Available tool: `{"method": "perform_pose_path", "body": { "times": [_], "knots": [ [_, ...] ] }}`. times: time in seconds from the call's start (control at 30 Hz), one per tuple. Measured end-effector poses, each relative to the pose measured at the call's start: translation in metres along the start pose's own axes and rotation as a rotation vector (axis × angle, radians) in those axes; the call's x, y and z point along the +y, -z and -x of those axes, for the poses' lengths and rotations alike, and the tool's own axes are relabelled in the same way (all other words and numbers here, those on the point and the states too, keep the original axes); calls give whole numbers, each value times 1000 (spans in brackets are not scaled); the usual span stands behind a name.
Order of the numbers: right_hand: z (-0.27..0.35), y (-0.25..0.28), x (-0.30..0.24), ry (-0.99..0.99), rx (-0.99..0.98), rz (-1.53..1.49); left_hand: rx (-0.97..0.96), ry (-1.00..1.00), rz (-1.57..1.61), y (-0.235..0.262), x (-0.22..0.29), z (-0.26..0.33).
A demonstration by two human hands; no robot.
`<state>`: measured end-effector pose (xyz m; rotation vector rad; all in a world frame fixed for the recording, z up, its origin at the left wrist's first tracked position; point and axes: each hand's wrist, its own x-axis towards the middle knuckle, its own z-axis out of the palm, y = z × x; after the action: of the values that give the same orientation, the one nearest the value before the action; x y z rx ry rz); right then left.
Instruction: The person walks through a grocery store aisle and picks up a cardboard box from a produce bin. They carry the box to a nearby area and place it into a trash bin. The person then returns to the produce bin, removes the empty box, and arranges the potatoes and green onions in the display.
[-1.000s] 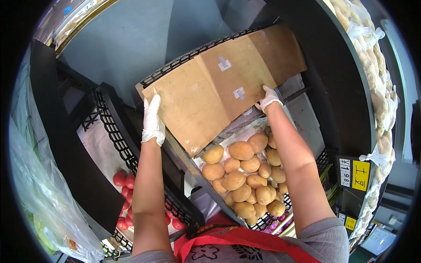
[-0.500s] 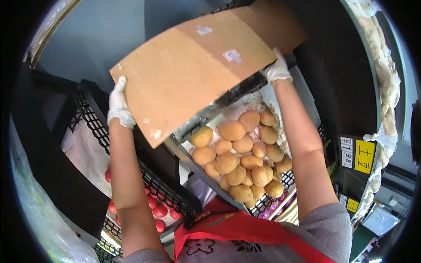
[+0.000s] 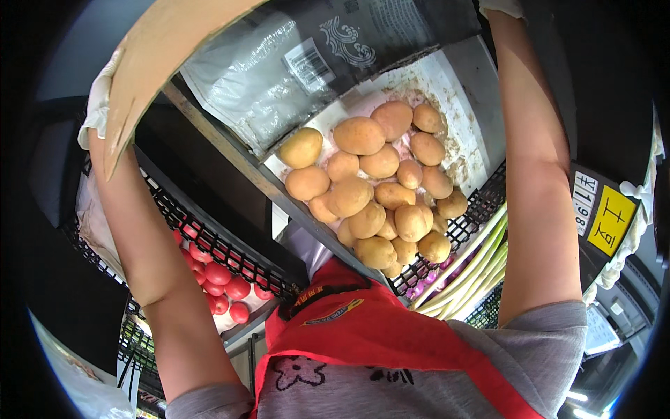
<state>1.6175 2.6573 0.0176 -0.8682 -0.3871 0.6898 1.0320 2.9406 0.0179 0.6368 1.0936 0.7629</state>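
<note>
I hold a large brown cardboard box (image 3: 150, 63) raised high, close to the camera. My left hand (image 3: 96, 105), in a white glove, grips its left edge. My right hand (image 3: 499, 7), also gloved, is at the box's right side at the top edge of the view, mostly cut off. Below the box lies a pile of several tan potatoes (image 3: 380, 185) in a black crate lined with white paper. A clear-and-black plastic bag (image 3: 293, 70) lies at the crate's upper end.
A black mesh crate (image 3: 209, 251) with red tomatoes (image 3: 223, 286) sits to the lower left. Green onion stalks (image 3: 467, 269) lie lower right. A yellow price tag (image 3: 611, 223) hangs at the right. My red apron (image 3: 363, 335) fills the bottom.
The cardboard box has been lifted up and toward the camera, uncovering the potatoes and the plastic bag. Both arms have risen with it.
</note>
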Motion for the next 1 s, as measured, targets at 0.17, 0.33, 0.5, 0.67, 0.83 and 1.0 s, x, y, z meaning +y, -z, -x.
{"method": "perform_pose_path", "body": {
  "times": [0.17, 0.33, 0.5, 0.67, 0.83, 1.0],
  "knots": [
    [51, 24, 6, 437, 65, 1005, -153, 193, -62, 23, -10, 12],
    [70, 40, -10, 51, 454, 399, -103, 138, -3, 26, -95, 5],
    [76, 37, 30, -54, 673, 146, 96, 148, -120, 0, -137, 2],
    [46, 79, 51, -212, 742, 484, 161, -22, -394, -18, -137, -15],
    [23, 104, 46, -396, 224, 1949, 83, 93, -313, 1, -153, -23],
    [64, 9, 69, -243, 803, 1313, 71, 1, -385, -9, -156, -16]
  ]
}}
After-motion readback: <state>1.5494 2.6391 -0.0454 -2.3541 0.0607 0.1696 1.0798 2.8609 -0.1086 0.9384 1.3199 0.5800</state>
